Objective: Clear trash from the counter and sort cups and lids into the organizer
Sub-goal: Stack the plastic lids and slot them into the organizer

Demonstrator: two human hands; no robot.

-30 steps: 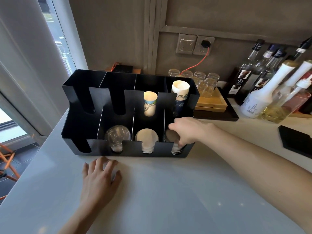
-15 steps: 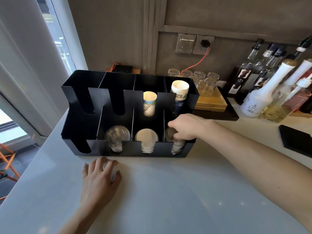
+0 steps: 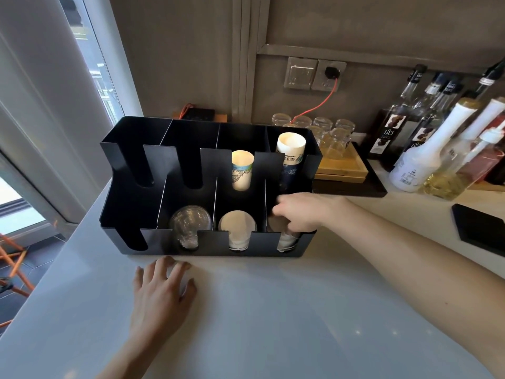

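A black organizer (image 3: 128, 203) stands on the pale counter (image 3: 273, 324). Its front row holds clear dome lids (image 3: 188, 225), white lids (image 3: 237, 231) and, at the right, a stack of clear lids (image 3: 285, 242). Behind them stand a short paper cup stack (image 3: 241, 170) and a taller paper cup stack (image 3: 290, 157). My right hand (image 3: 303, 212) hovers over the front right compartment, fingers apart and dipping onto the clear lids; the thumb is hidden. My left hand (image 3: 161, 294) lies flat on the counter, just in front of the organizer.
Upturned glasses (image 3: 330, 132) sit on a wooden tray (image 3: 344, 168) behind the organizer. Several syrup bottles (image 3: 420, 160) crowd the back right. A black pad (image 3: 481, 228) lies at the right edge. The counter ends at the left by a window.
My right hand has lifted a little out of the front right compartment and its fingers have spread. My left hand has not moved.
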